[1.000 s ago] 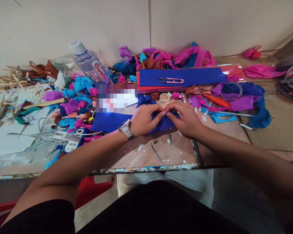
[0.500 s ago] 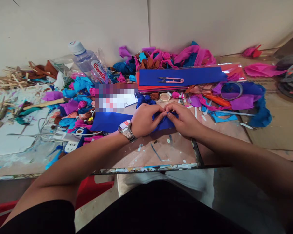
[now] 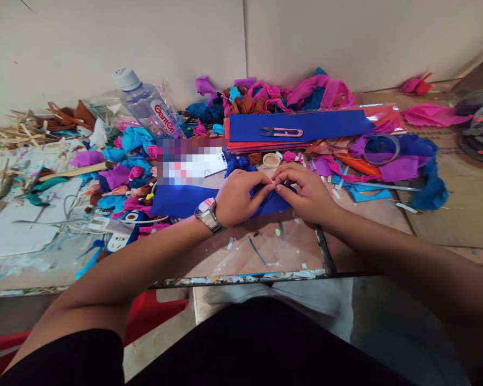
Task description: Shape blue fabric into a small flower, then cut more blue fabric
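A strip of dark blue crepe paper (image 3: pixel 181 201) stretches from the left to beneath both hands. My left hand (image 3: pixel 241 198), with a watch on its wrist, pinches the paper between thumb and forefinger. Right beside it my right hand (image 3: pixel 304 193) pinches the same paper, fingertips nearly meeting those of the left. The small fold between the fingertips is mostly hidden. Just behind the hands lie a crumpled blue paper piece (image 3: pixel 241 163) and a roll of tape (image 3: pixel 271 160).
Pink thread snips (image 3: pixel 282 132) rest on a stack of coloured paper (image 3: pixel 330 124). A bottle (image 3: pixel 147 104) stands at the back left among crumpled paper. Further right are a clear tape roll (image 3: pixel 381 149) and a cardboard sheet (image 3: pixel 454 198). A power strip (image 3: pixel 121 236) sits left.
The right hand's fingers have shifted slightly at the pinch, its other fingers lifting a little. The left hand and the paper stay nearly in place.
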The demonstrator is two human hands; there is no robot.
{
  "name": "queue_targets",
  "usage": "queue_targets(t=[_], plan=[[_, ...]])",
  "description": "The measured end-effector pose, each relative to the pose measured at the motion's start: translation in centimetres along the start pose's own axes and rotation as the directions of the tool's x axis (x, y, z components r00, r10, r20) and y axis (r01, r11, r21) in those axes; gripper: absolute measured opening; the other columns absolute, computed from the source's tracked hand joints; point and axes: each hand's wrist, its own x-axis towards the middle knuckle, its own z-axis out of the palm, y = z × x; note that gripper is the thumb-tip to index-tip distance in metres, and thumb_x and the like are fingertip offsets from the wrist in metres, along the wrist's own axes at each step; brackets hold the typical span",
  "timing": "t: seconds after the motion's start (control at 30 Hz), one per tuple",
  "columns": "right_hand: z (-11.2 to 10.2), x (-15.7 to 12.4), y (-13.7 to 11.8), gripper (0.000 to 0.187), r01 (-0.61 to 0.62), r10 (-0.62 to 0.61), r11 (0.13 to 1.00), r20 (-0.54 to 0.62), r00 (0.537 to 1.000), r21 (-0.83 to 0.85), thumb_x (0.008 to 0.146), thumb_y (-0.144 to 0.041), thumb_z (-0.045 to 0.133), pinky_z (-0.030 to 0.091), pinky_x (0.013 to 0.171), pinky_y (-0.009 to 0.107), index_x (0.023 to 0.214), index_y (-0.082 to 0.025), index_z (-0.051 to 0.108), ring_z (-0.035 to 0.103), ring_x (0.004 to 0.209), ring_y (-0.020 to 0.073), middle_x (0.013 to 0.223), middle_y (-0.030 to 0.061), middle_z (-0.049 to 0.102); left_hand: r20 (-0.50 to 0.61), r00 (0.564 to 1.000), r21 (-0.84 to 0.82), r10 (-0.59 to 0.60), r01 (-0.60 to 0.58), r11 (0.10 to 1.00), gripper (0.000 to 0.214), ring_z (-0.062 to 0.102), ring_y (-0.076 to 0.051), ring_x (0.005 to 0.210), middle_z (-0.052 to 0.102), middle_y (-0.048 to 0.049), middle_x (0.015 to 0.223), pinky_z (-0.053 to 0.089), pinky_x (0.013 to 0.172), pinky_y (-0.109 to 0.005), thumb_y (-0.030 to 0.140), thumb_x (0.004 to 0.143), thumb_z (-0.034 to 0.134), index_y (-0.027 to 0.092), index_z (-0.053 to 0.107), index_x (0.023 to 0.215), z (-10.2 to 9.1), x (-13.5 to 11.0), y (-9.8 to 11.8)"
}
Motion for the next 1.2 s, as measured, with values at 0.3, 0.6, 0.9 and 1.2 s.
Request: queue_targets(t=[0.3,0.6,0.9,1.2], plan=[[-0.2,0.5,-0.3,0.013,-0.248,0.219,0.932,0.133,0.966,0.263,0.089,-0.031,0.07,0.051,0.093,0.04,0.078,-0.023,0.072,0.067,0.1,0.0239,0.101,0.0043,0.075,-0.027,0.997,0.034,0.07,-0.069,0.997,0.038,0.073,-0.017,0.084,0.083,-0.0032,0.095,0.049,0.089,-0.035,0.052,0.108,0.055,0.021,0.077,0.099,0.6,-0.1,-0.6],[0.0,0.4,-0.6,0.015,-0.325,0.298,0.897,0.131,0.945,0.3,0.09,-0.037,0.07,0.052,0.085,0.038,0.085,-0.023,0.072,0.065,0.096,0.0237,0.098,0.005,0.072,-0.066,0.997,0.021,0.033,-0.032,0.999,0.029,0.074,-0.019,0.088,0.082,-0.0054,0.098,0.052,0.088,-0.034,0.041,0.105,0.058,0.02,0.078,0.101,0.0,-0.2,-0.2],[0.1,0.3,-0.5,0.014,-0.213,0.201,0.949,0.073,0.977,0.233,0.093,-0.034,0.069,0.051,0.085,0.037,0.085,-0.023,0.07,0.065,0.097,0.0233,0.098,0.0055,0.072,-0.051,0.998,0.001,0.03,-0.03,1.0,0.03,0.074,-0.019,0.086,0.082,-0.0062,0.096,0.053,0.088,-0.034,0.043,0.104,0.059,0.02,0.077,0.099,0.2,-0.2,-0.3],[-0.3,0.4,0.3,0.009,-0.179,0.174,0.964,0.041,0.984,0.198,0.094,-0.031,0.064,0.048,0.094,0.038,0.09,-0.023,0.068,0.064,0.1,0.0228,0.101,0.0047,0.071,0.004,0.994,-0.223,-0.108,0.106,0.969,0.02,0.069,-0.016,0.079,0.078,-0.0026,0.089,0.053,0.078,-0.029,0.034,0.096,0.063,0.018,0.075,0.094,-0.6,0.4,-0.8]])
